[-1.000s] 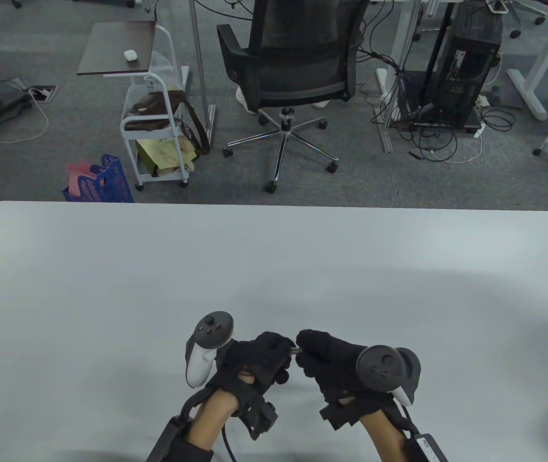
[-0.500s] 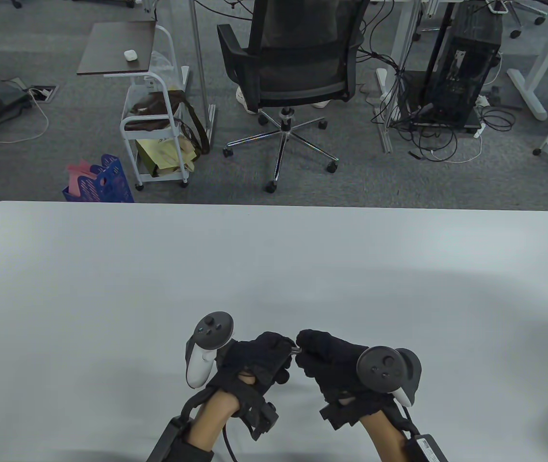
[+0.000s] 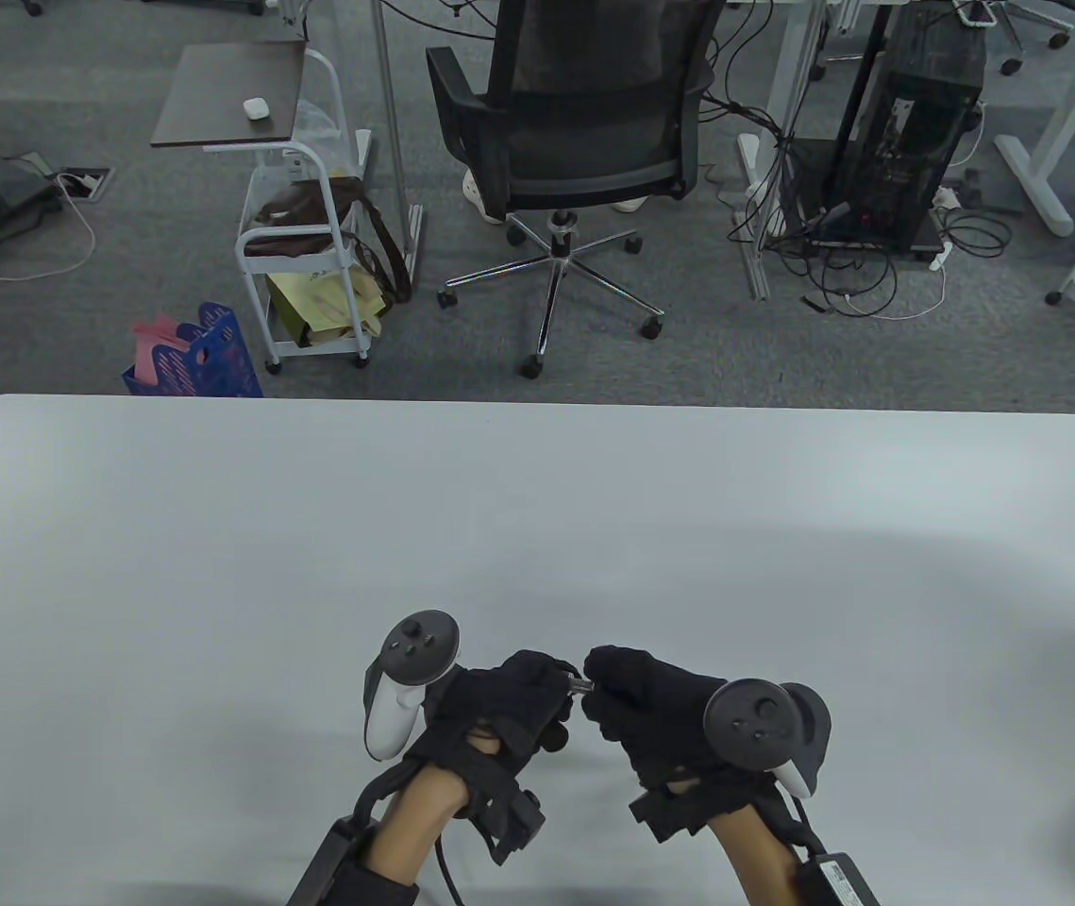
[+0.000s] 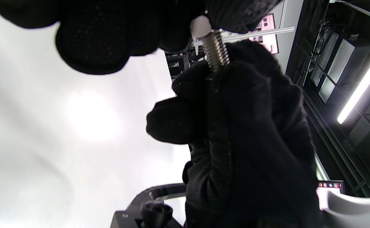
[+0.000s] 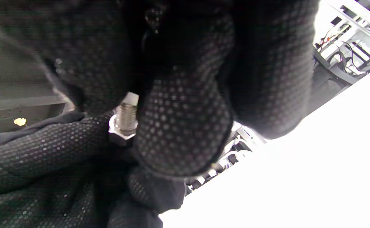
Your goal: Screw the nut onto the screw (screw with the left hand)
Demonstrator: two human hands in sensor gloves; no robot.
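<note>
In the table view my two hands meet fingertip to fingertip low over the white table [image 3: 537, 510], near its front edge. A small metal screw [image 3: 578, 682] bridges the gap between them. My left hand [image 3: 551, 681] pinches the hex nut [image 5: 120, 130], which sits on the screw's threads [image 5: 127, 114]. My right hand [image 3: 605, 681] grips the screw's other end. In the left wrist view the threaded shaft [image 4: 216, 49] runs from my left fingertips [image 4: 93, 34] into the right glove [image 4: 245, 104]. The screw's head is hidden in the glove.
The white tabletop stretches far ahead and to both sides of the hands. Beyond its far edge are an office chair [image 3: 584, 123], a white cart [image 3: 306, 274] and a blue basket [image 3: 197, 363] on the floor.
Almost nothing has changed. My right hand's tracker has shifted slightly to the right; both hands keep their hold on the screw and nut.
</note>
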